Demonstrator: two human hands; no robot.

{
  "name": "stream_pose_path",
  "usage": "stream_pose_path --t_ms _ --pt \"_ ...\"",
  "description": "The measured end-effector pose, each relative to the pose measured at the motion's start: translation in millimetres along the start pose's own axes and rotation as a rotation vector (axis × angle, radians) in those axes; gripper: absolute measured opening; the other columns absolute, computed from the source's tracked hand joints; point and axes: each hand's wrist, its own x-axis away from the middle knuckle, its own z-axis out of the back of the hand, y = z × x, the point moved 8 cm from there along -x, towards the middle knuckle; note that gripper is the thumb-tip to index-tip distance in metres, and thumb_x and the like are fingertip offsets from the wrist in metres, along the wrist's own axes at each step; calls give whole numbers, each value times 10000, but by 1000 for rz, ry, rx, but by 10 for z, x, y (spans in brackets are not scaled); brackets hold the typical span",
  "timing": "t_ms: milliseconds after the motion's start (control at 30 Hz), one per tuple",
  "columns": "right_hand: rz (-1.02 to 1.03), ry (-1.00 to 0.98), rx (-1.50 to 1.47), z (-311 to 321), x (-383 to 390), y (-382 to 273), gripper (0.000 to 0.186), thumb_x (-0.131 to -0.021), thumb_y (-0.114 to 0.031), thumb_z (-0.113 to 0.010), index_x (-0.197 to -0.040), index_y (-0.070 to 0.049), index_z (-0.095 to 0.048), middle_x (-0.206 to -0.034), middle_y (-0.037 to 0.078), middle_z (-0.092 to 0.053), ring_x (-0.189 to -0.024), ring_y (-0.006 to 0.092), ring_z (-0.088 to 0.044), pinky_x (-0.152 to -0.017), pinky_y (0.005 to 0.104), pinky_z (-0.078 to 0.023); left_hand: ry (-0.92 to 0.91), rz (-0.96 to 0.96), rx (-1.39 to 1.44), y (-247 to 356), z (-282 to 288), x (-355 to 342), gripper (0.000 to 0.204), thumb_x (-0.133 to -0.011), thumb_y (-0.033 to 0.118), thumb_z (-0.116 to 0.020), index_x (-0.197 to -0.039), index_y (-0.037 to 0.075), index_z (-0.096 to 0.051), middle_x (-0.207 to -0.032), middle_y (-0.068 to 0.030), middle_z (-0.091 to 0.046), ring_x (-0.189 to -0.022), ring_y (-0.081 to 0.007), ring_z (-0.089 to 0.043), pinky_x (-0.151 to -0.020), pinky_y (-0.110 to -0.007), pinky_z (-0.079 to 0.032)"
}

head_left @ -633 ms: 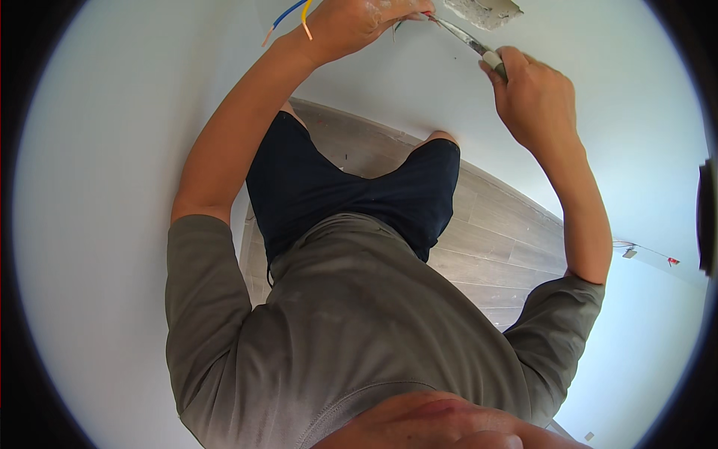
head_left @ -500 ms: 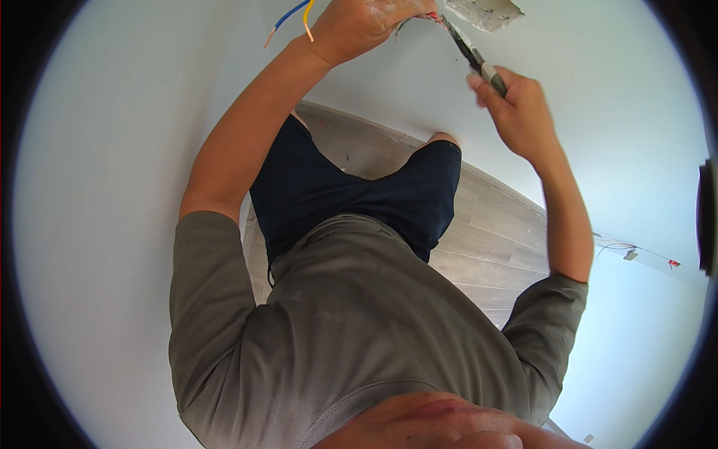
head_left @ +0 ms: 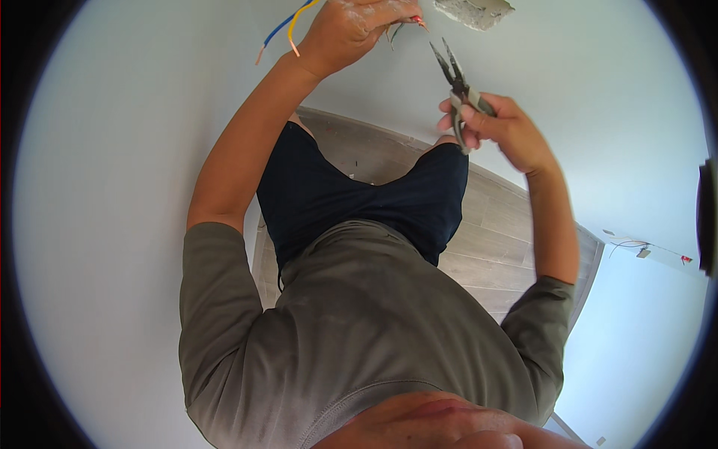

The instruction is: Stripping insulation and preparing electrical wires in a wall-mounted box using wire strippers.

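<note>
My left hand point(head_left: 345, 31), dusted with white, is closed at the top of the view and pinches a red wire point(head_left: 419, 21) with a bare copper end. A thin dark-greenish wire point(head_left: 396, 34) hangs just below those fingers. Past the wrist, a blue wire point(head_left: 275, 36) and a yellow wire point(head_left: 293, 31) stick out, both with stripped copper ends. Long-nose pliers point(head_left: 458, 84) are in my right hand point(head_left: 505, 126), fingers around the handles. Their jaws are spread and point up toward the red wire, apart from it.
A rough-edged hole point(head_left: 479, 13) breaks the pale wall point(head_left: 374, 78) above the pliers. Below lies a grey wood-look floor point(head_left: 486, 224) with small bits of debris. Loose wires with a red piece point(head_left: 686, 259) hang at the far right wall.
The pliers have come off the red wire, moving down and slightly left, and their jaws have opened. My left hand still pinches the wire, slightly further left in view.
</note>
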Motion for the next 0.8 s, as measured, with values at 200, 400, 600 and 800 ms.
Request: stream_pose_path --t_ms 200,400,600,800 --pt "-93 -139 341 176 -84 -465 276 -999 -229 -595 -1121 3 -681 -928 77 -728 -624 78 -542 -634 242 -480 -77 134 96 -117 0 18 215 -808 -46 -689 -1008 34 -702 -1072 -149 -727 -974 -306 -717 -813 -358 -587" --pt "-74 -204 376 212 -272 -605 289 -996 -270 -599 -1086 -12 -693 -873 62 -713 -617 72 -529 -611 243 -463 -80 43 70 -36 47 -36 246 -822 -81 -649 -1028 42 -703 -1091 -139 -726 -944 -313 -712 -780 -362 -587" --pt "-10 -240 493 223 -364 -586 267 -999 -260 -598 -1070 -19 -691 -871 74 -711 -765 98 -607 -712 230 -470 -164 218 210 -134 14 21 250 -837 -92 -630 -1035 42 -705 -1075 -152 -725 -907 -312 -711 -752 -352 -579" --pt "-2 -241 351 151 -337 -556 273 -989 -280 -611 -1035 -18 -672 -831 87 -699 -769 158 -673 -695 281 -530 -95 77 109 -81 45 -9 227 -829 -86 -650 -1014 34 -706 -1054 -150 -730 -939 -302 -719 -776 -349 -585"
